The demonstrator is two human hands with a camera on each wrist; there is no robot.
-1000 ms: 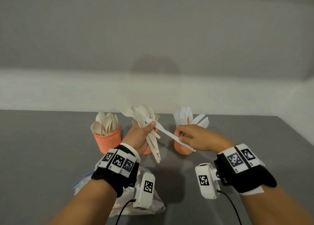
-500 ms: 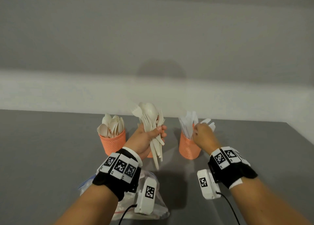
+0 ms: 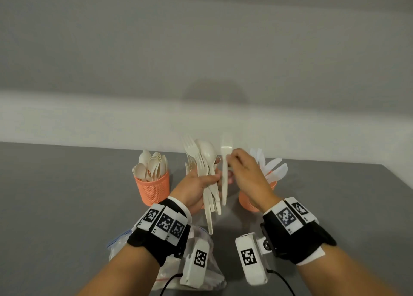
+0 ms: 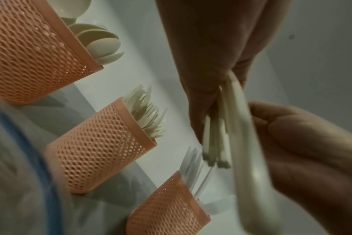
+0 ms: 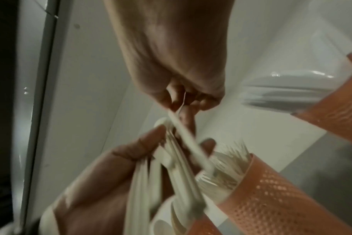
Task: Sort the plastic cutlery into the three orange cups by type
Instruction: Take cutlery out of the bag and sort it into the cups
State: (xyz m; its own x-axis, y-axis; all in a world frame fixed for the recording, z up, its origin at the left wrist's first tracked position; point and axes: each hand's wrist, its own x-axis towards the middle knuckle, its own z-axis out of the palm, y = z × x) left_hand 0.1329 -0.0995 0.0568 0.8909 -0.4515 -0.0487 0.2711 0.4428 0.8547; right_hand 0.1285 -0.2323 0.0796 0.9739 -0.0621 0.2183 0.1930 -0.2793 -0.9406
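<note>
Three orange mesh cups stand in a row: a spoon cup (image 3: 152, 189) on the left, a fork cup (image 4: 98, 146) in the middle, largely hidden behind my left hand in the head view, and a knife cup (image 3: 248, 204) on the right. My left hand (image 3: 212, 179) grips a mixed bundle of white forks and spoons (image 3: 206, 161), upright above the middle cup. My right hand (image 3: 230, 166) pinches a single white piece (image 3: 224, 184) beside the bundle; it looks like a fork, though blurred. The pinch (image 5: 183, 101) shows in the right wrist view.
A clear plastic zip bag (image 3: 207, 275) lies on the grey table (image 3: 67, 206) under my left wrist. A pale wall runs close behind the cups. The table's right edge (image 3: 400, 179) slants away past the knife cup.
My right hand left the knife cup without the knife it held, came back left to the bundle and took hold of one piece. My left hand stays put with the bundle.
</note>
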